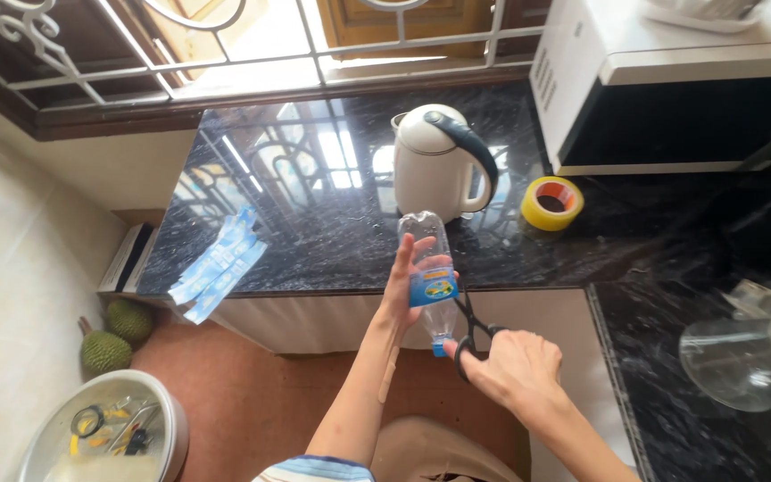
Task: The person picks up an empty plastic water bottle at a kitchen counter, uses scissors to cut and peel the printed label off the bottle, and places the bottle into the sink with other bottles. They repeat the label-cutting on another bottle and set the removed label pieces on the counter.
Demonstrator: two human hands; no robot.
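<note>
My left hand (401,284) grips a clear plastic bottle (426,253) with a blue label, held upside down so its blue cap points toward me. My right hand (510,364) holds black-handled scissors (472,332), with the blades against the bottle just below the label. Both hands hover in front of the black stone counter's edge (332,287).
On the counter stand a white electric kettle (437,161), a yellow tape roll (551,203) and blue sachet strips (216,264) hanging over the edge. A white microwave (671,80) sits back right, a glass jar (747,350) at right. Two green spiky fruits (116,335) and a metal basin (104,431) are on the floor.
</note>
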